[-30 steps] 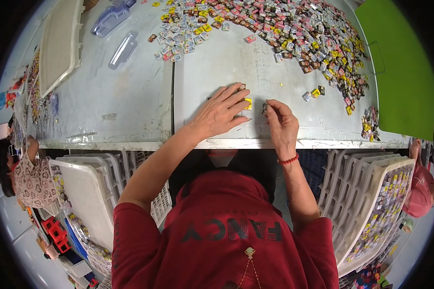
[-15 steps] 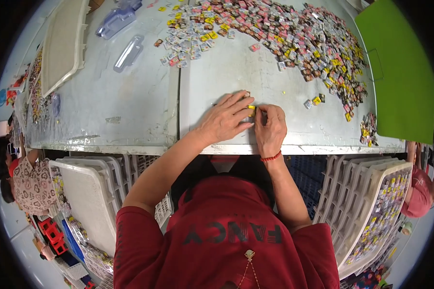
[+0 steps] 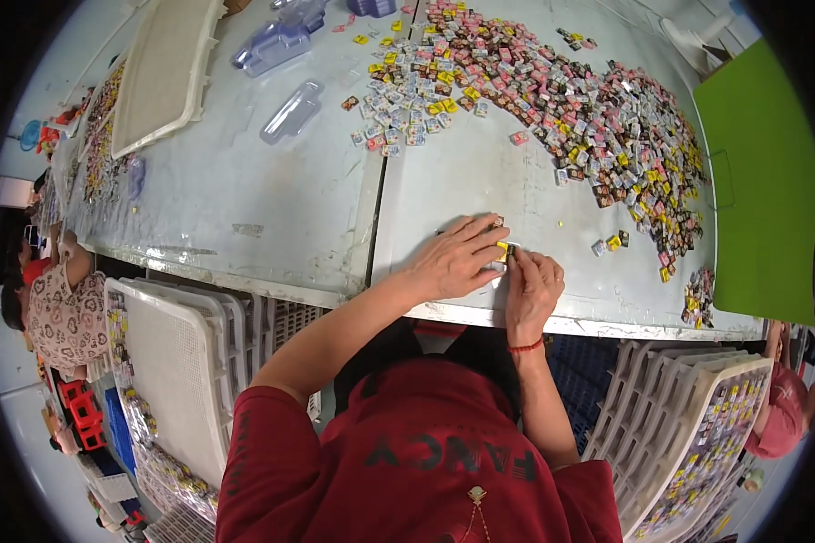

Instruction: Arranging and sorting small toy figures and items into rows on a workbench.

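Scanning left to right: one head-view frame, person in a red top at a pale worktable (image 3: 244, 199).
Far-left edge: another person in a patterned top (image 3: 63, 312) sits below the table line, well apart from the work; what that person's hands are doing cannot be made out.
Left of table: a white tray (image 3: 163, 77) lies upside down and pushed far, probably parked out of the working zone.
Clear blister shells (image 3: 285, 45): empty, lying far-left of centre, within an arm's stretch but not in hand.
Table seam (image 3: 376, 195): dark joint running near to far; both hands work just right of it, on the right panel.
Left hand (image 3: 457, 262): palm down, fingers spread flat on the table at the near edge, fingertips touching a small yellow piece (image 3: 502, 246); reads as pinning it still rather than gripping, since no finger curls under it.
Small yellow piece: near edge of the table, centre, between the two hands, touching both.
Right hand (image 3: 534, 285): fingers curled, thumb and forefinger closed to a tight pinch against the yellow piece's right side; a red cord sits on the wrist. Whether it holds a second item in the pinch cannot be told.
Heap of small wrapped pieces (image 3: 589, 118): multicoloured, spread across the far right, a few strays near the hands.
Green board (image 3: 761, 181): far right, beside the heap.
Stacked white trays (image 3: 688, 434): below the table at right, partly filled.
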Demonstrator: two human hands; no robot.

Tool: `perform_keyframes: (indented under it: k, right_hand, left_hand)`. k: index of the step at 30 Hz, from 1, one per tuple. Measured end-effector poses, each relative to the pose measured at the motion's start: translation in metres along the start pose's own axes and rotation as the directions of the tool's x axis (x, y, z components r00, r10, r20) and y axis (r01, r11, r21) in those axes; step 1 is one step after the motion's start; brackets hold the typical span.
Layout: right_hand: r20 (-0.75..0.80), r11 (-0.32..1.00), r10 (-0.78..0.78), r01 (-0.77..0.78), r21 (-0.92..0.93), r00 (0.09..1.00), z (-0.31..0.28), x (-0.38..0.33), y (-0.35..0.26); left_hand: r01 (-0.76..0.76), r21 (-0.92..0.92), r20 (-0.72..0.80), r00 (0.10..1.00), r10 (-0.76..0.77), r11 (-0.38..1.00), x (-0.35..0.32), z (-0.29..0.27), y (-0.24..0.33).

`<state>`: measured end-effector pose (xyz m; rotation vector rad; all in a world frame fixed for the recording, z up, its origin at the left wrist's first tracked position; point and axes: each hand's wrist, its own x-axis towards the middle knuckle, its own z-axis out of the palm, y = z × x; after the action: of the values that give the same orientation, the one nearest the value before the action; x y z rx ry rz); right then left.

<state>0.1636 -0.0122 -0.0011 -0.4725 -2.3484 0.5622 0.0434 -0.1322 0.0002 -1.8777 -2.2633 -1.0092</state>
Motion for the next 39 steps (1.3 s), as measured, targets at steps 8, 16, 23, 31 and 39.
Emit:
perform_keyframes:
  k: [8, 16, 23, 31, 39]
  right_hand:
    - [0.056, 0.999, -0.011, 0.009, 0.047, 0.998, -0.006, 0.004, 0.005]
    - [0.058, 0.982, 0.092, -0.1, 0.159, 0.994, -0.011, 0.03, 0.01]
    - [0.128, 0.942, -0.334, 0.335, 0.011, 0.934, 0.08, 0.169, 0.017]
    - [0.302, 0.906, -0.228, 0.315, -0.282, 0.926, 0.146, 0.223, 0.039]
    - [0.463, 0.882, -0.414, 0.471, -0.009, 0.784, 0.075, 0.159, 0.057]
  left_hand:
    - [0.053, -0.042, 0.042, 0.998, -0.051, 0.998, 0.001, -0.001, 0.001]
    - [0.119, -0.214, 0.0, 0.993, -0.121, 0.97, 0.012, -0.016, -0.004]
    - [0.249, 0.049, -0.201, 0.951, -0.235, 0.967, 0.067, -0.042, -0.113]
    - [0.412, 0.471, -0.245, 0.91, -0.334, 0.78, 0.119, -0.03, -0.182]
    - [0.054, 0.387, 0.056, 0.995, -0.082, 0.92, 0.073, -0.033, -0.136]
